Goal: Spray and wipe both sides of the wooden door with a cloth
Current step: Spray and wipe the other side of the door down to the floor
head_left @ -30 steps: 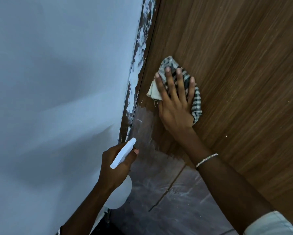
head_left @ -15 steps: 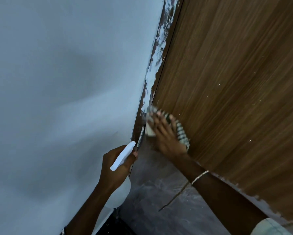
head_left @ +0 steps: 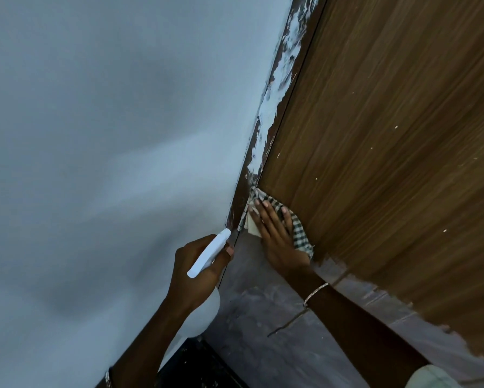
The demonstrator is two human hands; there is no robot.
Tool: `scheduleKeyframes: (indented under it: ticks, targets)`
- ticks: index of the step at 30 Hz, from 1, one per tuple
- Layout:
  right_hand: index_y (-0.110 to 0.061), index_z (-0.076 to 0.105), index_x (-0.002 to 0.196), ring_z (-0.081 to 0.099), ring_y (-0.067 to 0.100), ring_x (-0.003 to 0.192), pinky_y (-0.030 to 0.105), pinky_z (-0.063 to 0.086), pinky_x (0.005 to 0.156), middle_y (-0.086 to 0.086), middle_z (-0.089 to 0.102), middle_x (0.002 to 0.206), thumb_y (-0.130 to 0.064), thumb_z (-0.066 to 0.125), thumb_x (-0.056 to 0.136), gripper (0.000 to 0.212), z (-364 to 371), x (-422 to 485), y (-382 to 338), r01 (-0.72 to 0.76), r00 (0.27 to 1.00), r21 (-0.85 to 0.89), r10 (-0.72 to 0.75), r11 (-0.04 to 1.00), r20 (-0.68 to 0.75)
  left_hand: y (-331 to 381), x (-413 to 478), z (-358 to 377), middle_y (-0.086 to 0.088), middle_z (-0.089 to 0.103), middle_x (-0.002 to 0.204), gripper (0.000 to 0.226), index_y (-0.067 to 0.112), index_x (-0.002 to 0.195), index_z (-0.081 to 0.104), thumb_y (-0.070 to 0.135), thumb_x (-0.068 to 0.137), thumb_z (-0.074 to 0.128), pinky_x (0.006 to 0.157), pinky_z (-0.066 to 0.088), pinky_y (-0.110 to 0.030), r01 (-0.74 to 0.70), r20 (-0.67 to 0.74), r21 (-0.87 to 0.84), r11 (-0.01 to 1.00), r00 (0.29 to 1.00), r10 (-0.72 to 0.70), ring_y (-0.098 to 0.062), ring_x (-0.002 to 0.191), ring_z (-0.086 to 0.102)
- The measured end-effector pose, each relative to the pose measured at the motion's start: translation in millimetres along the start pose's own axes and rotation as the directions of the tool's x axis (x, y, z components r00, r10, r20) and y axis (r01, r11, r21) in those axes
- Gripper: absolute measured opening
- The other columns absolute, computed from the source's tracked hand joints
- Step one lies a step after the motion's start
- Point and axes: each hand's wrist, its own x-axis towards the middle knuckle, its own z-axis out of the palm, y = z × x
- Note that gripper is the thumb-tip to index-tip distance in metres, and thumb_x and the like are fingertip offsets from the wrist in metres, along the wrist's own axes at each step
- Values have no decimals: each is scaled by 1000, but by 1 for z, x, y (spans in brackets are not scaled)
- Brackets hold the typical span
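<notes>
The brown wooden door (head_left: 389, 135) fills the right side, with small white specks on its grain. My right hand (head_left: 277, 233) lies flat on a green-and-white checked cloth (head_left: 301, 233), pressing it against the door's lower left corner next to the frame. My left hand (head_left: 193, 267) grips a white spray bottle (head_left: 208, 253) by its trigger head, held beside the door's edge; the bottle's round body (head_left: 204, 315) shows below the wrist.
A pale blue-grey wall (head_left: 109, 135) covers the left. The door frame (head_left: 280, 79) between wall and door is smeared with white paint. Grey stained floor (head_left: 291, 345) lies below, and a dark strip (head_left: 199, 365) runs at the wall's foot.
My right hand slid the cloth down the door from mid-height to its lower left corner by the frame, then spread slightly right. My left hand kept the bottle nearly still.
</notes>
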Motion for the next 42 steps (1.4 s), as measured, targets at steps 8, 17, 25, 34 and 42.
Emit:
scheduleKeyframes:
  ticks: [8, 17, 25, 34, 42]
  targets:
    - [-20, 10, 166, 0, 24, 159, 54, -2, 127, 5, 1, 172, -20, 40, 103, 69, -50, 32, 42, -376, 895, 65, 380, 924, -234, -14, -7, 0, 4, 74, 84, 18, 34, 91, 72, 45, 76, 73, 55, 55, -23, 51, 25, 12, 999, 998, -52, -20, 76, 71]
    - [-5, 16, 164, 1, 35, 159, 57, -11, 126, 19, 4, 172, -31, 53, 100, 78, 59, -54, -42, 163, 986, -89, -158, 983, 53, -42, -3, 17, 6, 72, 79, 8, 38, 82, 74, 30, 84, 73, 56, 58, -49, 50, 76, 46, 998, 996, -53, -19, 69, 68]
    - [-12, 19, 165, -3, 26, 160, 52, -7, 127, 11, 13, 171, -16, 36, 96, 71, 0, -21, 9, -164, 977, 72, 172, 984, -127, -33, -5, 15, 2, 72, 81, 5, 39, 83, 74, 34, 83, 72, 55, 56, -53, 19, 71, 46, 999, 997, -22, -23, 72, 69]
    - [-3, 16, 163, 8, 35, 158, 58, -7, 127, 25, 4, 170, -31, 42, 104, 71, 39, -32, -25, 32, 994, -120, -44, 992, -102, -52, -10, 24, 8, 73, 78, 8, 30, 83, 76, 34, 83, 70, 57, 59, -45, 41, 45, 52, 998, 998, -44, -15, 70, 68]
    - [-5, 20, 163, 11, 30, 159, 55, -13, 126, 16, 14, 171, -17, 40, 98, 69, 17, -51, 2, 60, 998, -62, -62, 996, -33, -50, -19, 27, 1, 71, 74, 4, 21, 85, 75, 24, 87, 76, 52, 58, -37, 29, 76, 41, 999, 997, -32, -17, 66, 66]
